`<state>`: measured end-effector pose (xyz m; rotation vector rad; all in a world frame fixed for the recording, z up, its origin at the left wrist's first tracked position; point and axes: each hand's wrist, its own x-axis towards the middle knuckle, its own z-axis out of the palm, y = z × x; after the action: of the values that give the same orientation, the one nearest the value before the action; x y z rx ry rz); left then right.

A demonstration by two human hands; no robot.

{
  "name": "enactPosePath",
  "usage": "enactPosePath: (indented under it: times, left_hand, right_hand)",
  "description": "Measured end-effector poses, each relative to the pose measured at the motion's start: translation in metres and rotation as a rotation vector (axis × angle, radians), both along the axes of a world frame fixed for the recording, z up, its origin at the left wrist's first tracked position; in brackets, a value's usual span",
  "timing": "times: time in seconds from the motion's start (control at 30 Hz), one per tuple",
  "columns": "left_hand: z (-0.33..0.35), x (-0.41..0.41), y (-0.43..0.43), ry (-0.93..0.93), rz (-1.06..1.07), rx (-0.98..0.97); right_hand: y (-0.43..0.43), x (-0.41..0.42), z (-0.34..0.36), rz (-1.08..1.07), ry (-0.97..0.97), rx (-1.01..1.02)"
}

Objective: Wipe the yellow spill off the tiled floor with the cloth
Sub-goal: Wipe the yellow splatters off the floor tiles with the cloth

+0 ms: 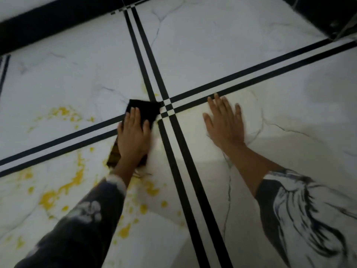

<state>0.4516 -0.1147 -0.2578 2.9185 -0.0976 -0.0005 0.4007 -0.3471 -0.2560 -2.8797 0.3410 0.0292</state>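
Observation:
A dark cloth (pixel 146 111) lies flat on the white marble-look tiled floor (pixel 212 55), just left of where the black double stripes cross. My left hand (pixel 133 138) presses down on the cloth, fingers spread over it. Yellow spill (pixel 71 180) streaks and spots the tiles to the left of and below that hand, with more drops (pixel 61 112) on the tile above the stripe. My right hand (pixel 225 120) rests flat and open on the tile to the right of the crossing, holding nothing.
Black double stripes (pixel 183 151) divide the floor into large tiles. A black skirting band (pixel 58 24) runs along the far left edge. A dark object (pixel 328 16) stands at the top right corner. The right-hand tiles show no yellow.

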Motion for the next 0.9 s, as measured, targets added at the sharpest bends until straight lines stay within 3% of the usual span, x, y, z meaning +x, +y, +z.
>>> enactPosePath:
  times: [0.1,0.17,0.3,0.37,0.43,0.53,0.6,0.67,0.8,0.9]
  left_hand:
    - [0.003,0.058,-0.007,0.038,0.252,-0.021]
    - [0.002,0.087,-0.035,0.046,0.261,-0.048]
    - [0.005,0.074,-0.092,0.017,-0.21,-0.038]
    - [0.007,0.042,-0.075,0.034,-0.467,0.005]
    - [0.006,0.03,-0.031,0.033,-0.531,0.01]
    - [0.007,0.068,0.018,0.021,-0.241,0.012]
    - [0.007,0.098,0.007,0.044,-0.053,0.009]
    - [0.005,0.113,-0.028,0.046,-0.015,-0.023]
    - [0.003,0.075,-0.083,0.043,-0.373,-0.004]
    - [0.004,0.015,-0.047,0.051,-0.6,0.016]
  right_hand:
    - [-0.001,-0.001,0.0,-0.001,-0.02,-0.013]
    - [-0.001,0.001,0.001,0.001,-0.01,0.004]
    - [0.0,0.0,0.003,-0.014,-0.017,-0.003]
    - [0.001,0.0,0.003,-0.016,-0.018,-0.002]
    - [0.0,0.0,0.003,-0.016,-0.011,0.003]
    - [-0.001,0.001,0.001,-0.012,-0.001,0.006]
    - [-0.001,0.0,-0.001,-0.007,-0.025,0.014]
    - [-0.001,-0.001,-0.001,-0.006,-0.043,0.027]
    - [-0.001,0.001,-0.002,-0.011,-0.027,-0.01]
    - [0.0,-0.001,-0.001,-0.01,-0.035,-0.009]
